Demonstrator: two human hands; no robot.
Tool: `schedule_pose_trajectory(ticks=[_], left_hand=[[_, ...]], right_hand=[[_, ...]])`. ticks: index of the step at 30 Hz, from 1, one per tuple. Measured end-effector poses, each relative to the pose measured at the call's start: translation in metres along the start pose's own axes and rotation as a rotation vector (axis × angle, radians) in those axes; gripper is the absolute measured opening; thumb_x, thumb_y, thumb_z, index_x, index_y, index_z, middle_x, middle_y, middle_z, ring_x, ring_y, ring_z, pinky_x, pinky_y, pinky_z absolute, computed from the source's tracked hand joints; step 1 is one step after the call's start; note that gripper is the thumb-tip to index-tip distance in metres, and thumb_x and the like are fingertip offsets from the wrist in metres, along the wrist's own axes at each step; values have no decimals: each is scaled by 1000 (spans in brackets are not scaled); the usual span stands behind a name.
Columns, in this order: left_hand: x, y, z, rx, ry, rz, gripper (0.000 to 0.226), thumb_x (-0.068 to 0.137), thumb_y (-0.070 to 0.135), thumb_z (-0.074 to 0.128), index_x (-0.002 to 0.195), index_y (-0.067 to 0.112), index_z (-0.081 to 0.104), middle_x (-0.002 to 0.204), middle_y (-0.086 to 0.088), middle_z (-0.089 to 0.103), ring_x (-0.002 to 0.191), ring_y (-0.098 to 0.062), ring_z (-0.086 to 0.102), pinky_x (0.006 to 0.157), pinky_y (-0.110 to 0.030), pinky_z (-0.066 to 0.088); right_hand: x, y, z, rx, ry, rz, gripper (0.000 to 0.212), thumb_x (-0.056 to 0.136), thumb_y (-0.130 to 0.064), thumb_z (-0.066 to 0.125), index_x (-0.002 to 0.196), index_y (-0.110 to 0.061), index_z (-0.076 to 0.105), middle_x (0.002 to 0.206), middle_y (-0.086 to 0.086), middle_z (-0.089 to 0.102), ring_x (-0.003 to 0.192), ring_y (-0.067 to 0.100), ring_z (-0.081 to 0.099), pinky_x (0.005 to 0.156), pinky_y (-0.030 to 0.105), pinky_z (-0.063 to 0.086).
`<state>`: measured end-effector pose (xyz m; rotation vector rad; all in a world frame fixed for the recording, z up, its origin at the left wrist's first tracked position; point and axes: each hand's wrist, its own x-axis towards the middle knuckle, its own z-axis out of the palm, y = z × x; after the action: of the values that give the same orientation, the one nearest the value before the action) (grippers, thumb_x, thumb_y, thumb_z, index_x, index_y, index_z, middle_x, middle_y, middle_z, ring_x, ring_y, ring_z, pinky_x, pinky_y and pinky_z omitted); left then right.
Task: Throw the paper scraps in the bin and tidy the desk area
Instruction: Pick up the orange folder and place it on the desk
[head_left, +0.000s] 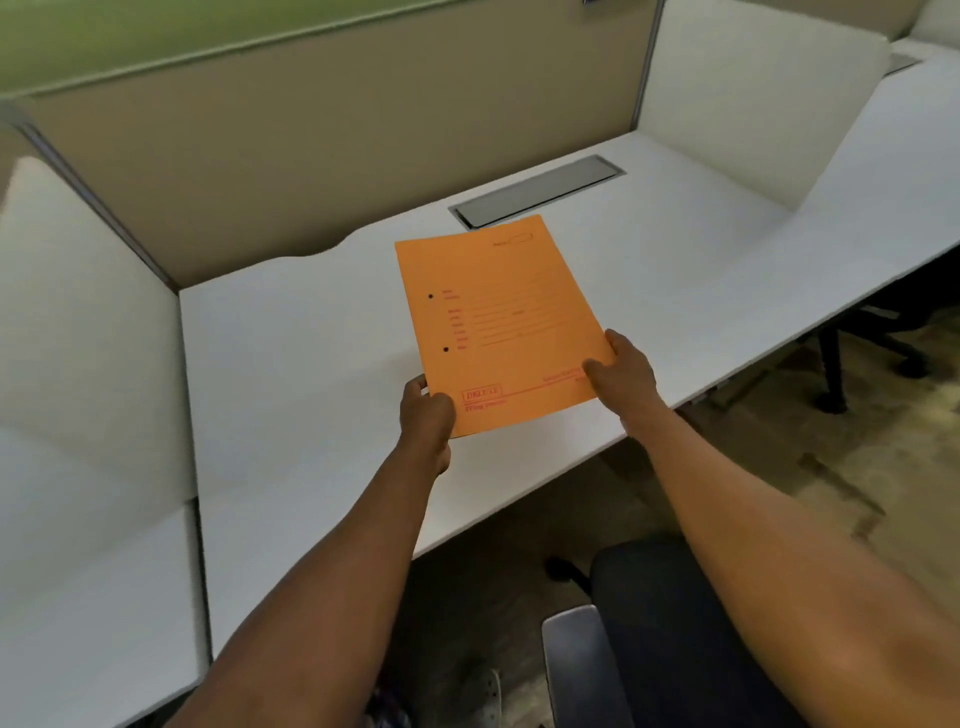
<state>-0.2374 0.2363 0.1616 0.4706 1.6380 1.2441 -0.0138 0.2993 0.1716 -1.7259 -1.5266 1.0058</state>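
Observation:
An orange paper folder (498, 317) with red print and two punched holes is held over the middle of the white desk (291, 374). My left hand (427, 415) grips its near left corner. My right hand (621, 371) grips its near right corner, thumb on top. Whether the folder's far end touches the desk I cannot tell. No paper scraps and no bin are in view.
A grey cable hatch (537, 189) is set into the desk just beyond the folder. White dividers (88, 332) stand left and right, a beige partition (322, 135) behind. A dark office chair (660, 639) sits below my right arm; another chair base (872, 358) stands under the desk at right.

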Motion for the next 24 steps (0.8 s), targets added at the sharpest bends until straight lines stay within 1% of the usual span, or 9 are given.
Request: schedule_pose_trajectory(ticks=[2, 6, 9, 11, 13, 16, 19, 21, 24], left_hand=[[3, 6, -5, -19, 28, -6, 33, 93, 13, 57, 119, 30, 44, 114, -4, 66, 98, -23, 67, 73, -35, 57], [4, 16, -8, -65, 66, -16, 33, 93, 11, 55, 119, 28, 45, 115, -5, 67, 99, -25, 67, 76, -37, 57], [8, 21, -7, -93, 94, -4, 34, 92, 9, 55, 121, 26, 46, 113, -5, 68, 96, -24, 68, 72, -36, 57], [17, 24, -6, -97, 114, 0, 36, 92, 11, 55, 124, 25, 46, 111, -5, 68, 95, -24, 69, 75, -38, 58], [31, 28, -5, -86, 138, 10, 36, 92, 14, 57, 125, 26, 46, 111, -3, 68, 95, -22, 68, 73, -37, 58], [67, 30, -3, -87, 165, 41, 35, 92, 10, 55, 121, 28, 47, 110, 0, 66, 95, -20, 67, 62, -29, 53], [118, 27, 0, -83, 189, 41, 42, 86, 3, 50, 120, 28, 48, 108, 2, 65, 94, -18, 66, 59, -28, 52], [153, 23, 4, -61, 205, 30, 43, 84, 2, 48, 117, 30, 48, 106, 4, 65, 94, -17, 65, 61, -28, 53], [202, 18, 10, -28, 244, 27, 39, 85, 3, 48, 115, 28, 51, 102, 5, 65, 93, -16, 64, 64, -29, 54]], right_hand=[[9, -9, 4, -22, -38, -23, 49, 93, -21, 49, 140, -12, 38, 126, 9, 54, 101, 19, 48, 85, 34, 39], [21, -23, 4, -57, -109, -45, 52, 93, -21, 49, 143, -12, 36, 133, 10, 52, 119, 31, 51, 96, 43, 44], [32, -29, 7, -54, -122, -85, 53, 93, -19, 50, 143, -11, 35, 134, 11, 51, 122, 33, 49, 92, 38, 41], [42, -33, 12, -59, -123, -96, 57, 92, -19, 51, 146, -13, 32, 137, 10, 49, 123, 32, 48, 93, 38, 40], [57, -37, 20, -59, -123, -111, 58, 92, -19, 52, 146, -12, 32, 138, 10, 49, 124, 32, 48, 93, 38, 39], [89, -39, 39, -80, -129, -139, 53, 92, -19, 53, 142, -11, 38, 134, 10, 52, 119, 32, 51, 89, 37, 40], [130, -36, 65, -68, -151, -147, 41, 87, -21, 51, 127, -16, 49, 117, 5, 60, 101, 24, 56, 79, 32, 39], [160, -33, 87, -77, -167, -131, 43, 88, -16, 52, 131, -16, 47, 116, 3, 59, 104, 26, 56, 80, 32, 38], [203, -28, 117, -111, -192, -136, 46, 91, -15, 55, 135, -12, 43, 122, 8, 58, 112, 31, 56, 81, 32, 38]])
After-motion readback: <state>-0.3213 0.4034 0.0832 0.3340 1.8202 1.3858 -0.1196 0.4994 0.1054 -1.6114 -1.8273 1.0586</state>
